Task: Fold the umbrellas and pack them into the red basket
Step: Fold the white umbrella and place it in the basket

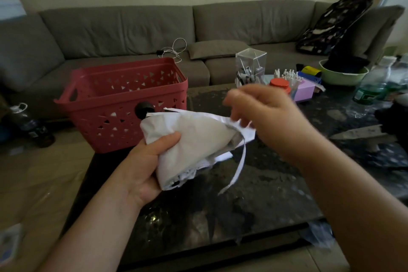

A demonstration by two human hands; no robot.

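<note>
**Grip on a half-wrapped umbrella, strap hanging free**

Left hand [152,174] has its grip closed round the bunched white umbrella [194,141], thumb across the canopy, holding it above the dark worktop [265,194]. The right hand [262,117] is motion-blurred at the far end of the cloth; its fingers seem to pinch a fold there, though I cannot tell how firmly. A white closure strap [237,165] dangles loose below the bundle, and the black end knob [144,110] points toward the red basket [123,104], which stands just beyond on the worktop's left corner and looks empty as far as its inside shows.

The canopy is gathered but not bound, so the likely failure is the folds springing open if the right hand lets go before the strap is wrapped. A loosely bunched umbrella could also snag on the basket's rim going in.
</note>
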